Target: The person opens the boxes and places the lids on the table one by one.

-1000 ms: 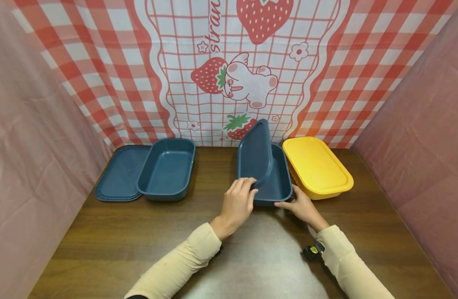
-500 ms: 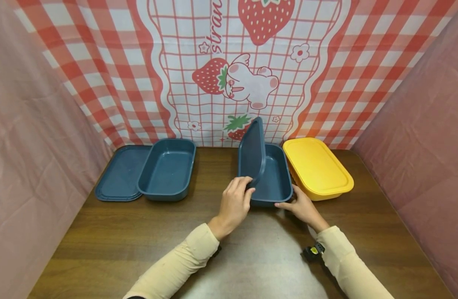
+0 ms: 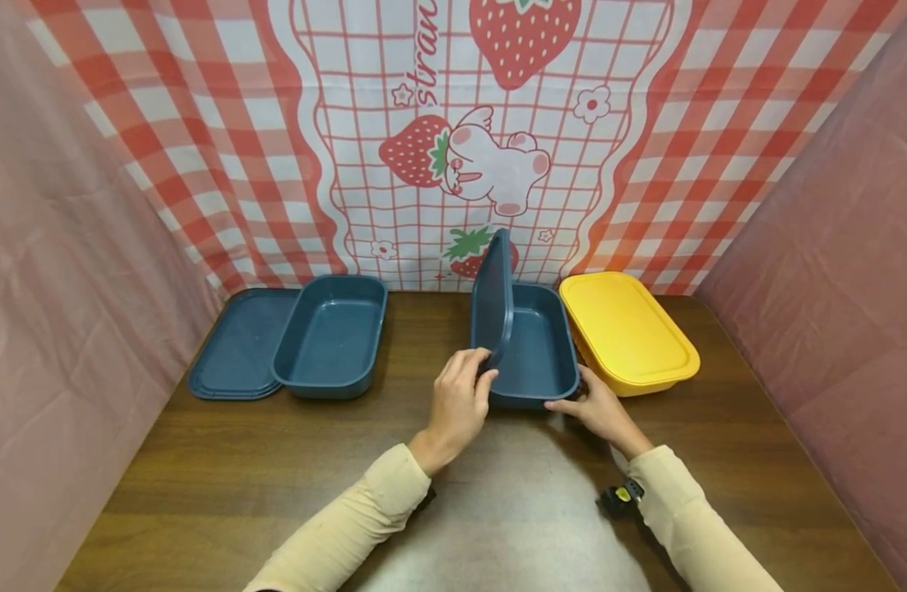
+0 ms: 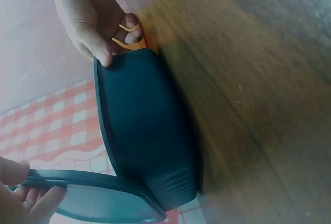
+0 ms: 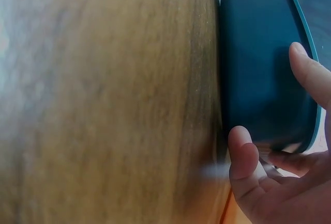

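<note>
The left hand [image 3: 456, 403] pinches the near end of a dark blue, flat, rounded-rectangular plastic lid [image 3: 490, 300] between thumb and fingers. The lid stands on edge, steeply tilted, at the left side of a deep, dark blue, rounded-rectangular plastic box [image 3: 539, 349], its far end rising above the rim; whether the two touch is hard to tell. The right hand [image 3: 599, 411] grips this box at its near right corner, thumb against the near wall and fingers curled round the side. The gripped box is uncovered, its bare floor in sight.

Just right of the gripped box sits a lidded yellow, rounded-rectangular plastic container [image 3: 632, 329]. Well to its left stands a second dark blue plastic box [image 3: 330, 341], also uncovered; farther left, a flat dark blue spare lid [image 3: 242, 349] lies with its right edge hidden by that second box. In front of the gripped box, cream fabric sleeves [image 3: 349, 522] cover the forearms above a brown wood-grain table [image 3: 497, 534]. Behind it hangs a red-and-white checked cloth [image 3: 238, 164] printed with strawberries.
</note>
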